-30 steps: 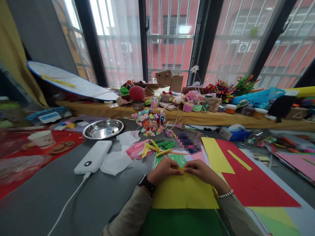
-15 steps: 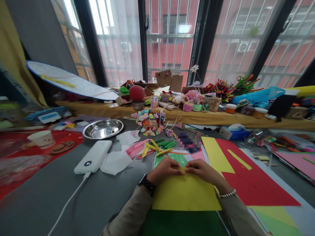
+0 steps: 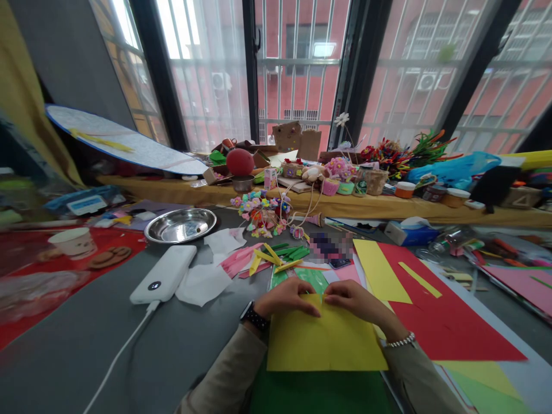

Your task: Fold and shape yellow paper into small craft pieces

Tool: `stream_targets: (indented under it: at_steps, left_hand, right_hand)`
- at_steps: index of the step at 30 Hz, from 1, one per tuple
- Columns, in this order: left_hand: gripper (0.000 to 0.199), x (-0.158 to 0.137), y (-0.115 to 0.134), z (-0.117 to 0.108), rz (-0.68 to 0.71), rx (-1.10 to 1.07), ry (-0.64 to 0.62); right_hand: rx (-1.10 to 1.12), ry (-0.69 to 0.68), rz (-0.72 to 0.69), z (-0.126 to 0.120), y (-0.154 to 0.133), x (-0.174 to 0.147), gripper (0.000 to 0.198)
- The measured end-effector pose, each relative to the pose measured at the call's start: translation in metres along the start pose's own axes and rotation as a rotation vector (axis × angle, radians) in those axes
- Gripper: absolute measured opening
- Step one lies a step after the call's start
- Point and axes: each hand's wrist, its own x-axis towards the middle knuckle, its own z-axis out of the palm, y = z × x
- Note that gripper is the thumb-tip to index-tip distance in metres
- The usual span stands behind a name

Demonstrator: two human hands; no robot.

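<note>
A sheet of yellow paper stands in front of me, with a faint vertical crease down its middle and a short slit in its top edge. Just left of the slit, my left hand grips the top edge, thumb on the near face and fingers mostly behind. My right hand pinches the same edge to the right of the slit. Below the sheet lies dark green paper. Beyond my hands are several folded green strips and yellow strips, beside pink paper pieces.
A white power bank with a cable lies left, near white paper scraps and a steel plate. Red paper and more yellow paper lie right. Craft flowers stand ahead, below a crowded sill.
My hands have drawn slightly apart at the top edge, and a short slit now shows between them. My left thumb has come down over the paper's near face.
</note>
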Motion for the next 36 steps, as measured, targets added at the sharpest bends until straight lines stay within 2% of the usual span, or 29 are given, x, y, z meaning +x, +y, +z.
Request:
stream_targets:
  at_steps: [4,11,16,26,28,31,33,34,36]
  left_hand:
    - [0.031,-0.003,-0.001,-0.004,-0.076,0.042,-0.076]
    - [0.032,-0.003,-0.006,-0.003,-0.091,0.041,-0.095]
    - [0.031,-0.002,-0.005,-0.002,-0.037,0.057,-0.014]
    - [0.031,-0.001,-0.003,-0.002,-0.025,0.035,0.008]
    - [0.03,-0.001,-0.004,-0.006,-0.038,0.013,0.079]
    - [0.028,-0.001,-0.008,-0.014,-0.115,-0.132,0.348]
    - [0.033,-0.001,-0.011,-0.018,-0.182,-0.354,0.507]
    - [0.039,-0.001,-0.012,-0.018,-0.207,-0.49,0.537]
    - [0.048,-0.002,-0.012,-0.016,-0.235,-0.726,0.474]
  right_hand:
    - [0.022,-0.041,0.045,-0.002,0.003,-0.002,0.023]
    - [0.045,-0.142,0.196,-0.007,0.011,-0.008,0.022]
    - [0.036,-0.094,0.166,-0.009,0.008,-0.009,0.021]
    - [0.054,-0.08,0.16,-0.011,0.012,-0.01,0.021]
    - [0.051,-0.034,0.165,-0.012,0.011,-0.01,0.021]
    - [0.08,0.068,0.159,-0.018,0.01,-0.012,0.02]
    - [0.083,0.146,0.152,-0.022,0.01,-0.015,0.02]
    - [0.071,0.184,0.15,-0.024,0.01,-0.016,0.02]
    - [0.045,0.237,0.147,-0.026,0.01,-0.017,0.021]
